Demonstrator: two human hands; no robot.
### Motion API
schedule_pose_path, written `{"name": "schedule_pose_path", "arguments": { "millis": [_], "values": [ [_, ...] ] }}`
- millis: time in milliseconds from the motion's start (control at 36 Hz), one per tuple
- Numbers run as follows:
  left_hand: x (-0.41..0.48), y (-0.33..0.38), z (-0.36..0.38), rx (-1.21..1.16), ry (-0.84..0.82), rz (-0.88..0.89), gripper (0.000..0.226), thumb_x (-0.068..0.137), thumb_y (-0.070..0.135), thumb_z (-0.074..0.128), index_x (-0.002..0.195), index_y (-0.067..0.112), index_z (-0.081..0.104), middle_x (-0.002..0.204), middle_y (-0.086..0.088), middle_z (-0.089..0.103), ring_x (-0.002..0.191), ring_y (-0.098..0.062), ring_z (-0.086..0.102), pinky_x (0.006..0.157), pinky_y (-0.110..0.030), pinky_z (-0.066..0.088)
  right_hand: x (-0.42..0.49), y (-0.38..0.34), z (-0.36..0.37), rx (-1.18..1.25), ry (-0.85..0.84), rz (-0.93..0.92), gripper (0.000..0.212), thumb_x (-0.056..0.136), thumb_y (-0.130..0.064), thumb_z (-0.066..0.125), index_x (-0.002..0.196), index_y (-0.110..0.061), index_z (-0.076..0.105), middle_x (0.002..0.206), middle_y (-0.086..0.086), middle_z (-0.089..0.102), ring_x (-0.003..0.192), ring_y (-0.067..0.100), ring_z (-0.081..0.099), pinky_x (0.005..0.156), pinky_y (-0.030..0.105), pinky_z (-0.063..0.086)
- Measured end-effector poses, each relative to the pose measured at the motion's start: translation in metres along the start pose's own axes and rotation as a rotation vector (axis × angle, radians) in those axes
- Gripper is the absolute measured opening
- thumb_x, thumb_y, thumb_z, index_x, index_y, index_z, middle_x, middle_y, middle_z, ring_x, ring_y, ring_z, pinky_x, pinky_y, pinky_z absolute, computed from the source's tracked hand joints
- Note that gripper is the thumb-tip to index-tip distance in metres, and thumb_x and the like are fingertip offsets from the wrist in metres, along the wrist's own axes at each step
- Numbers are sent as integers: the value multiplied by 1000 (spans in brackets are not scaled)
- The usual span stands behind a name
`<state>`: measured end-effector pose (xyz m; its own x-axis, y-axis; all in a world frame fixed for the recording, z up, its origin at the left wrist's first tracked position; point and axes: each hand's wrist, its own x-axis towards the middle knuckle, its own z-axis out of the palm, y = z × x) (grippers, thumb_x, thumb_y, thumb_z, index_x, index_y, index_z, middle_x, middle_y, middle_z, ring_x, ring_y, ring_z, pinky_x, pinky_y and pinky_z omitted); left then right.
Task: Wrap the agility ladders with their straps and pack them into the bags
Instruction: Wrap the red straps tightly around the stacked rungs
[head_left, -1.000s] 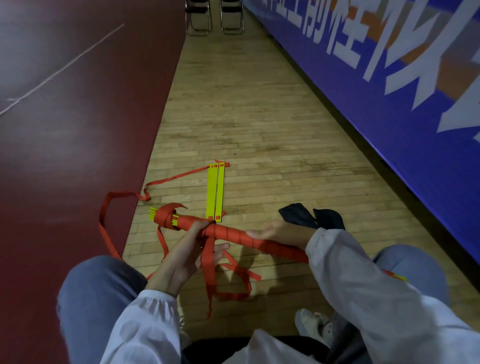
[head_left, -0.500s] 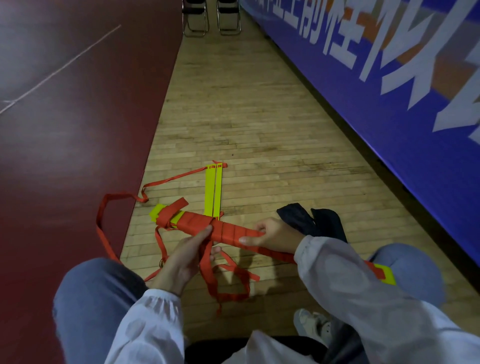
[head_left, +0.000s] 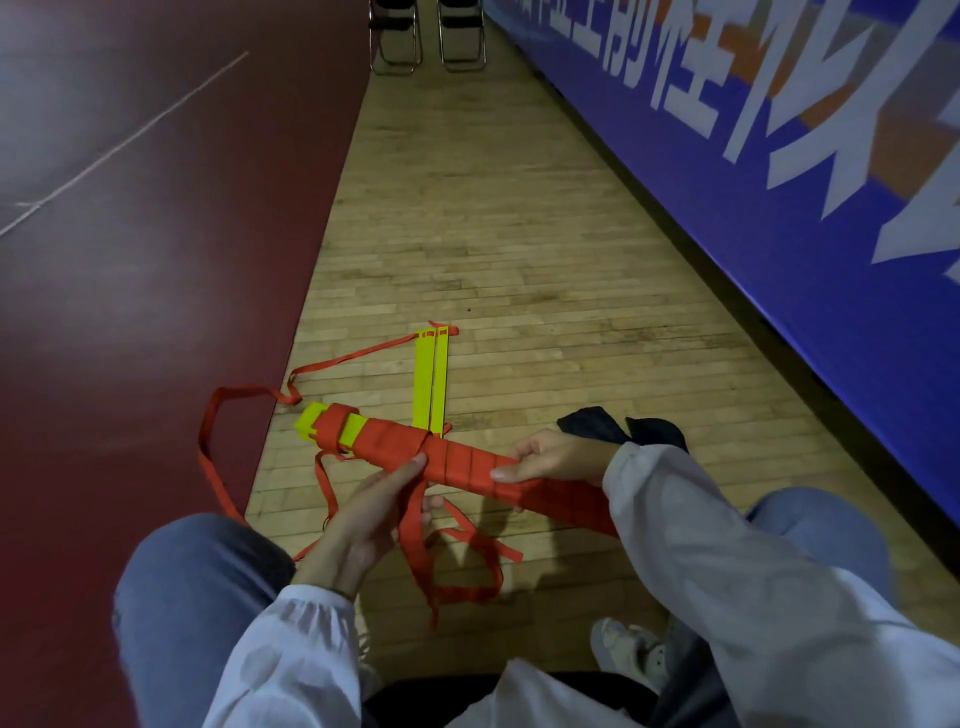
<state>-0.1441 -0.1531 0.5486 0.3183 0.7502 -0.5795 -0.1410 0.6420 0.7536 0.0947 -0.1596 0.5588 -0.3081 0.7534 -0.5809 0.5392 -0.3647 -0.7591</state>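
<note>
While the wooden floor (head_left: 519, 208) runs off between a dark red court surface (head_left: 156, 260) on the left and a blue banner wall (head_left: 779, 218) on the right, two chairs (head_left: 426, 36) stand at its far end. The ladder bundle (head_left: 467, 462) is up over the knees. The left hand (head_left: 363, 525) grips it from below, thumb on top, with the loose strap (head_left: 415, 545) hanging past its fingers. The right hand (head_left: 556, 460) curls round it further along. A second ladder (head_left: 431, 379) and a black bag (head_left: 618, 428) lie on the floor beyond. Since a second ago the bundle has rolled, and its yellow end is now broad face up.
</note>
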Motion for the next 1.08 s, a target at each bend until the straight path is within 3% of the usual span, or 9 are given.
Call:
{"name": "schedule_pose_path", "arguments": {
  "millis": [111, 167, 278, 361, 583, 861, 1083],
  "values": [
    [-1, 1, 1, 19, -5, -6, 23, 93, 25, 59, 105, 5, 61, 70, 0, 71, 53, -13, 68, 43, -20, 52, -4, -1, 0, 36, 22, -19, 50, 89, -38, 66, 110, 8, 64, 87, 11, 69, 85, 24, 64, 74, 23, 51],
    [-1, 1, 2, 21, -7, -8, 26, 93, 25, 60, 108, 4, 61, 73, -1, 71, 54, -14, 68, 43, -21, 53, -5, -3, 1, 39, 39, -22, 39, 89, -37, 67, 102, 0, 67, 85, 9, 69, 80, 20, 64, 73, 22, 51],
    [-1, 2, 1, 12, -10, -10, 26, 93, 24, 60, 108, 3, 61, 77, -4, 71, 56, -16, 70, 43, -22, 53, -4, -4, 4, 25, 95, -32, 25, 86, -37, 70, 88, -13, 68, 81, 3, 68, 74, 13, 63, 81, 28, 49],
    [-1, 3, 1, 32, -22, -28, 24, 93, 25, 59, 99, 2, 63, 75, -4, 72, 57, -17, 71, 43, -22, 53, -2, -3, 6, 37, 140, -48, 18, 84, -34, 74, 80, -18, 67, 73, -3, 65, 70, 12, 61, 77, 29, 48],
    [1, 2, 3, 40, -56, -87, 25, 98, 28, 50, 101, 7, 63, 77, -4, 74, 56, -15, 70, 42, -19, 51, -2, -3, 11, -15, 256, -92, 26, 78, -32, 80, 78, -18, 59, 73, 0, 64, 65, 10, 59, 66, 27, 46],
    [4, 1, 10, 66, -13, -86, 36, 91, 43, 56, 104, 10, 64, 96, -9, 71, 55, -16, 69, 40, -19, 47, -4, -7, 22, -247, 417, -104, 36, 65, -41, 86, 73, -23, 56, 78, 1, 66, 71, 16, 60, 67, 34, 49],
    [5, -2, 13, 85, 84, -59, 38, 88, 41, 63, 99, 4, 62, 70, -8, 71, 50, -19, 68, 35, -20, 45, -9, -8, 31, -364, 426, -166, 37, 69, -40, 82, 73, -24, 49, 78, -6, 55, 72, 13, 51, 64, 32, 39]
  ]
}}
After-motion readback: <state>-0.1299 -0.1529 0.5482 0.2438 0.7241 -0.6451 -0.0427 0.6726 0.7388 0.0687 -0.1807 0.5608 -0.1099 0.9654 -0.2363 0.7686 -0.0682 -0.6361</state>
